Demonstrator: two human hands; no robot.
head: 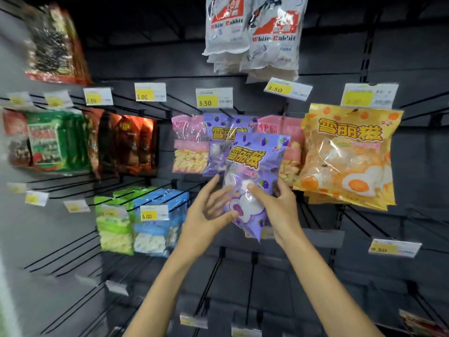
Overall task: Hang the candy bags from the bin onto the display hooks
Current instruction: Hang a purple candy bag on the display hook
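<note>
two hands on one purple bag, held up in front of the purple bags already hanging on the middle row. left hand: fingers spread, palm only against the bag's lower left. right hand: thumb over front, fingers behind, gripping the lower right. bag stands upright, long axis vertical, top tilted a little right, print facing the camera. risk, my guess: grip is low, so the top may flop and miss the hook; can't see the hang hole.
</note>
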